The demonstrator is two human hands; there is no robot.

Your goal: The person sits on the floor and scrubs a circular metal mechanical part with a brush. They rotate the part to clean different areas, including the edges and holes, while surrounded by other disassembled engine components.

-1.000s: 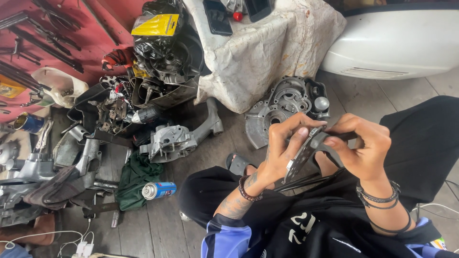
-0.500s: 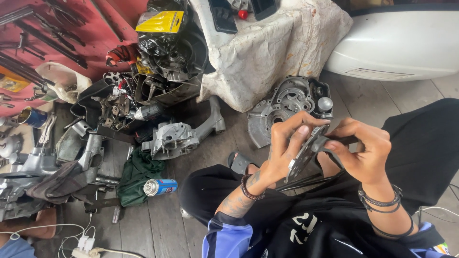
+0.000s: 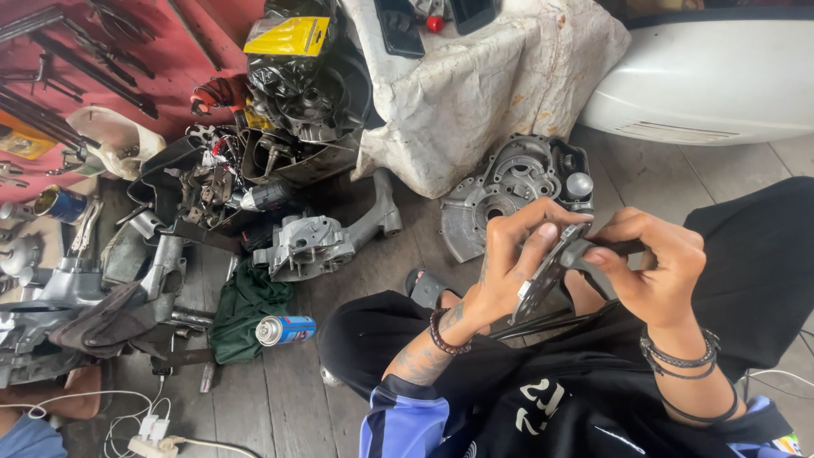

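Note:
I hold a flat grey metal plate (image 3: 543, 278) edge-on in front of me, above my lap. My left hand (image 3: 507, 259) grips its left side, fingers curled over the top edge and thumb on its face. My right hand (image 3: 652, 267) is shut on a dark tool handle (image 3: 609, 248) whose tip meets the plate's upper end. A thin dark rod (image 3: 551, 321) runs below the plate across my knees. Both wrists carry bead and cord bracelets.
A grey engine case half (image 3: 507, 191) lies on the plank floor just beyond my hands, another casing (image 3: 315, 243) further left. A spray can (image 3: 284, 330) lies by a green rag (image 3: 243, 307). Engine parts crowd the left, a white scooter body (image 3: 704, 76) the right.
Both hands and the plate stay together with only a slight shift to the right in view; the grip is the same. The camera has drifted a little.

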